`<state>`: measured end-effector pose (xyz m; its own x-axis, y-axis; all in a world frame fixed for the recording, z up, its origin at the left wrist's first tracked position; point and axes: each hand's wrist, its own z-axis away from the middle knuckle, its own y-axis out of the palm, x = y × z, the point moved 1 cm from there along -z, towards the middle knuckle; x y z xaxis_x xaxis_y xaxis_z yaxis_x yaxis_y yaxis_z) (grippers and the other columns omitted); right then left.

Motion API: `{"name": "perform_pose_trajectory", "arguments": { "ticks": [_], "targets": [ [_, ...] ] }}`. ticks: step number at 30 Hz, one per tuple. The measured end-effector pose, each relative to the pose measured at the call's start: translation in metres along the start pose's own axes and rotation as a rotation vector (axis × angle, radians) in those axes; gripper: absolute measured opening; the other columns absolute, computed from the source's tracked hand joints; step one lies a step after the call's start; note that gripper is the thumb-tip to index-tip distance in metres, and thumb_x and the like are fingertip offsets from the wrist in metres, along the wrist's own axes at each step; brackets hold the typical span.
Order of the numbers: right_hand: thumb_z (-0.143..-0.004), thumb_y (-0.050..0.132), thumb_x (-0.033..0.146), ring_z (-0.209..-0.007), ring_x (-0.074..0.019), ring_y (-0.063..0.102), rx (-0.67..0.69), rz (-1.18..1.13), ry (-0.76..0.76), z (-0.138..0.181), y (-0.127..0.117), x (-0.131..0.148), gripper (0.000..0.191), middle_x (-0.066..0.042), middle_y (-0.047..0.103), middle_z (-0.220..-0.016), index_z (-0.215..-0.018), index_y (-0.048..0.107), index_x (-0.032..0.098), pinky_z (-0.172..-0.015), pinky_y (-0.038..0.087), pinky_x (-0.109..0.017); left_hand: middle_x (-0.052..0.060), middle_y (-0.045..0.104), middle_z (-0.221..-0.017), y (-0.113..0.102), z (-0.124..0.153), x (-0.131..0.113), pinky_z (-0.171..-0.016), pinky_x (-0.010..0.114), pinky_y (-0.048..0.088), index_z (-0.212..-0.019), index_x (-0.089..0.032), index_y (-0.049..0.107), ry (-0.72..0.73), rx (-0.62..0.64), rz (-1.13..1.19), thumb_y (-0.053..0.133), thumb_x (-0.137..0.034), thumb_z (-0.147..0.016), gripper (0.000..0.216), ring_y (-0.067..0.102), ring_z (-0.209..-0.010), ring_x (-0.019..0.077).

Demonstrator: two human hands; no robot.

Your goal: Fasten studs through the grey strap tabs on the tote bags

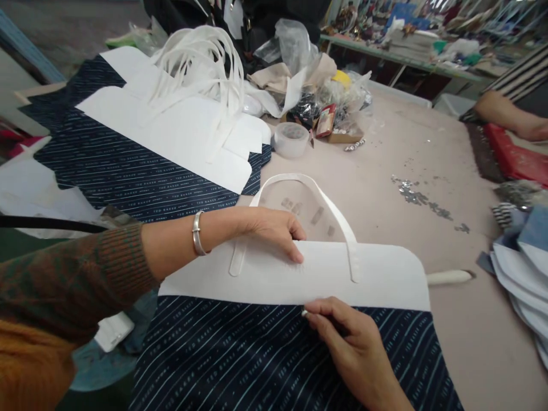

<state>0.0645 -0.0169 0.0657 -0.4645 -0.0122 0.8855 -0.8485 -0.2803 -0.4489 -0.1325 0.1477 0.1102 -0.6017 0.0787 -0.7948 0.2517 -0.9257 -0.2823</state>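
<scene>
A white panel [385,274] joined to dark blue fabric [222,342] with pale slanted lines and lettering lies in front of me. A white strap handle [338,214] arches from its upper part, both ends flat on the panel. My left hand [274,231] lies across the panel's top edge inside the arch, thumb on the white surface and apart from the bent fingers. Just below the white border, my right hand [351,337] is closed in a pinch. A tiny white piece [304,313] shows at its fingertips; its kind is unclear.
More white-and-navy panels [171,131] are piled at left, under a bunch of white straps [205,68]. A tape roll [291,138] stands near plastic bags and scraps. Silvery bits [417,197] lie to the right. A white stick [449,277] pokes out beside the panel. Another person's arm [509,114] is at right.
</scene>
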Motion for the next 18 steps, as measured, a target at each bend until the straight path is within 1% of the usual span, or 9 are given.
{"name": "perform_pose_trajectory", "arguments": {
  "ticks": [3, 5, 7, 10, 12, 15, 18],
  "targets": [
    [-0.089, 0.059, 0.028, -0.079, -0.0145, 0.066, -0.088, 0.063, -0.066, -0.006, -0.012, -0.004, 0.013, -0.001, 0.072, -0.087, -0.093, 0.071, 0.024, -0.074, 0.053, -0.023, -0.004, 0.065, -0.068, -0.007, -0.013, -0.020, -0.060, 0.023, 0.041, -0.076, -0.020, 0.072, 0.030, -0.086, -0.058, 0.067, -0.036, -0.068, 0.019, 0.056, -0.064, 0.0129],
    [-0.089, 0.058, 0.028, -0.079, -0.0150, 0.067, -0.133, 0.115, -0.062, -0.011, -0.019, -0.010, 0.014, -0.002, 0.072, -0.088, -0.094, 0.071, 0.024, -0.075, 0.053, -0.025, -0.002, 0.067, -0.070, -0.011, -0.025, -0.029, -0.061, 0.024, 0.042, -0.079, -0.020, 0.073, -0.012, -0.091, -0.097, 0.067, -0.035, -0.067, 0.021, 0.056, -0.065, 0.0140],
    [-0.090, 0.058, 0.029, -0.075, -0.0150, 0.067, -0.155, 0.146, -0.031, -0.015, -0.024, -0.017, 0.015, -0.002, 0.073, -0.084, -0.093, 0.071, 0.022, -0.073, 0.054, -0.026, 0.000, 0.069, -0.072, -0.015, -0.040, -0.031, -0.062, 0.026, 0.043, -0.083, -0.019, 0.074, -0.070, -0.068, -0.128, 0.065, -0.034, -0.066, 0.024, 0.057, -0.066, 0.0158],
    [-0.089, 0.058, 0.030, -0.072, -0.0152, 0.067, -0.148, 0.147, -0.024, -0.019, -0.027, -0.026, 0.016, -0.002, 0.073, -0.083, -0.091, 0.072, 0.022, -0.071, 0.055, -0.027, 0.003, 0.071, -0.073, -0.020, -0.059, -0.023, -0.059, 0.027, 0.045, -0.083, -0.017, 0.074, -0.112, 0.025, -0.131, 0.068, -0.036, -0.063, 0.028, 0.060, -0.066, 0.0186],
    [-0.088, 0.059, 0.029, -0.075, -0.0161, 0.068, -0.137, 0.128, -0.043, -0.020, -0.026, -0.029, 0.015, -0.003, 0.074, -0.084, -0.090, 0.072, 0.022, -0.071, 0.055, -0.027, 0.004, 0.072, -0.074, -0.023, -0.068, -0.017, -0.058, 0.029, 0.047, -0.080, -0.016, 0.074, -0.132, 0.132, -0.105, 0.071, -0.037, -0.060, 0.029, 0.061, -0.067, 0.0202],
    [-0.087, 0.060, 0.028, -0.076, -0.0165, 0.069, -0.133, 0.116, -0.057, -0.019, -0.024, -0.028, 0.014, -0.002, 0.075, -0.083, -0.088, 0.073, 0.023, -0.071, 0.056, -0.027, 0.005, 0.072, -0.075, -0.026, -0.074, -0.011, -0.061, 0.032, 0.051, -0.078, -0.017, 0.074, -0.144, 0.288, -0.038, 0.076, -0.035, -0.057, 0.029, 0.063, -0.066, 0.0214],
    [-0.088, 0.060, 0.026, -0.074, -0.0149, 0.069, -0.131, 0.140, -0.070, -0.019, -0.020, -0.027, 0.013, -0.001, 0.074, -0.082, -0.089, 0.072, 0.023, -0.069, 0.054, -0.025, 0.005, 0.072, -0.074, -0.025, -0.074, -0.009, -0.063, 0.035, 0.053, -0.076, -0.017, 0.073, -0.142, 0.350, 0.056, 0.080, -0.033, -0.055, 0.027, 0.063, -0.063, 0.0213]
  ]
}}
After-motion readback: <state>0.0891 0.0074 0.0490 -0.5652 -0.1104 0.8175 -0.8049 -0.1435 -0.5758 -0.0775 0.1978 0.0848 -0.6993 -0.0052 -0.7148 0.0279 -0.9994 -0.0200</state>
